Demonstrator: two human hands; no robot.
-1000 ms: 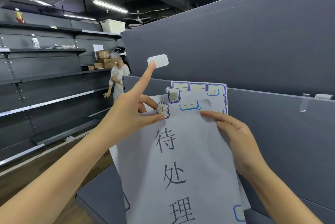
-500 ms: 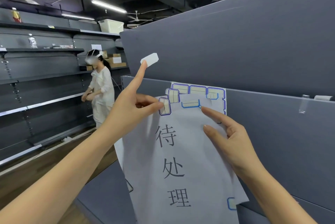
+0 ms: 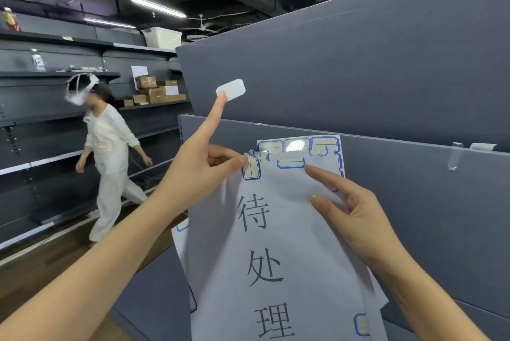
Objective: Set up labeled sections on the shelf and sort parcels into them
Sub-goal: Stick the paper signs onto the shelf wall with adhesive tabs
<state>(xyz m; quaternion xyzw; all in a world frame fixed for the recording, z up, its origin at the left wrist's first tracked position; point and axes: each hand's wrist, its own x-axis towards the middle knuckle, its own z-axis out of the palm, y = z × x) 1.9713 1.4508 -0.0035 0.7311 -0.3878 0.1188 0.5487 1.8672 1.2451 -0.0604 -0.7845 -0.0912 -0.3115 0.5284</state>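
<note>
Just below the upper edge of the grey metal shelf [image 3: 414, 164], our left grip [image 3: 193, 175] pinches the top left corner of the white paper sign with black characters [image 3: 265, 244], its raised forefinger carrying a small white sticker [image 3: 231, 89]. Our right grip [image 3: 356, 216] has let go of the sign's top edge; its forefinger now lies straight on the paper, holding nothing we can see. Behind sits the blue-bordered label sheet [image 3: 325, 145]. That frees it, we judge, to take the sticker.
</note>
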